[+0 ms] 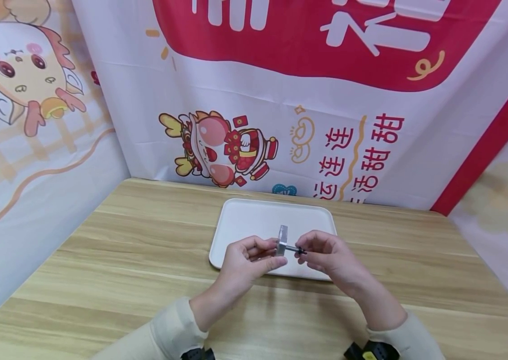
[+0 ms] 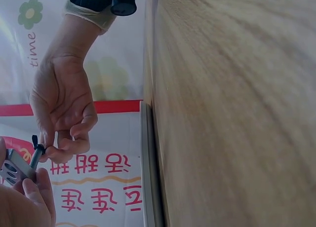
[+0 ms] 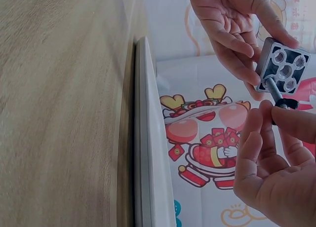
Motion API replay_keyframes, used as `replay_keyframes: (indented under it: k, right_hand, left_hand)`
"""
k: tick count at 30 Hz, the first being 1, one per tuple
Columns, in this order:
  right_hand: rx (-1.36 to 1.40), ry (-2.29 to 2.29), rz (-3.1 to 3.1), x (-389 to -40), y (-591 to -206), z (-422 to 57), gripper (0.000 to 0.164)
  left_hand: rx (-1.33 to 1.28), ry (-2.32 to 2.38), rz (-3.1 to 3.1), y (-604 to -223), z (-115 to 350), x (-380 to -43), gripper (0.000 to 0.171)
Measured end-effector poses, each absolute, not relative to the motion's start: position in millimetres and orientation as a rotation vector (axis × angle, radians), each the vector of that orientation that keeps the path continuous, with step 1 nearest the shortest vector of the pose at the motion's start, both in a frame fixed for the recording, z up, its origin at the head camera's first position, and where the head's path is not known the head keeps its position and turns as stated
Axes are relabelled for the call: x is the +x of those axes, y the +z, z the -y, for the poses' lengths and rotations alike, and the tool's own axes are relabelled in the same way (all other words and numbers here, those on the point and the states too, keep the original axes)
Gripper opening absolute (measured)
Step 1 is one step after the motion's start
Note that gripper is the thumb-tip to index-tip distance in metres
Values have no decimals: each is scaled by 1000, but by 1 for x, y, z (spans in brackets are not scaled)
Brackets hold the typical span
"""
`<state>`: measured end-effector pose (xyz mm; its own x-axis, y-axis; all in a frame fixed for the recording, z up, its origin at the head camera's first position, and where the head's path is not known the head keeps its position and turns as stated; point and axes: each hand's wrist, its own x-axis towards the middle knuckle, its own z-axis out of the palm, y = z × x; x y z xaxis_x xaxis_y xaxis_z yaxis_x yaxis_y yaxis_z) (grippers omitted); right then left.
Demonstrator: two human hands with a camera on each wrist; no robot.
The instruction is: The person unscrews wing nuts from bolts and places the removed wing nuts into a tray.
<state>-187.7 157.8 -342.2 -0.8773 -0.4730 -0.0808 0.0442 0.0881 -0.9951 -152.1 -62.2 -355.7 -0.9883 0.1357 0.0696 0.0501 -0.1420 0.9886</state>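
Note:
My left hand (image 1: 246, 260) grips a small square metal plate (image 3: 285, 66) by its edges, thumb on one side and fingers on the other. Several round holes show in the plate's face. A threaded screw (image 3: 274, 90) with a black wing-shaped head (image 3: 286, 104) meets the plate at one corner hole; how deep it sits cannot be seen. The thumb and fingertips of my right hand (image 1: 329, 257) pinch the screw at its black head. Both hands hold these parts above a white tray (image 1: 235, 217).
The tray lies on a wood-grain table (image 1: 114, 250), close to its back edge. Behind stands a printed cloth backdrop (image 1: 244, 85), and another printed cloth (image 1: 33, 165) hangs on the left. Dark wrist devices (image 1: 373, 350) sit at my cuffs.

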Motion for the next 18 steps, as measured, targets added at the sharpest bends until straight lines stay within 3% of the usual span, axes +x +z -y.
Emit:
replay_keyframes:
  k: [18]
  right_hand:
    - [-404, -2035, -1735, -187, -337, -159, 27]
  left_hand:
    - [230, 2350, -2015, -355, 59, -153, 32]
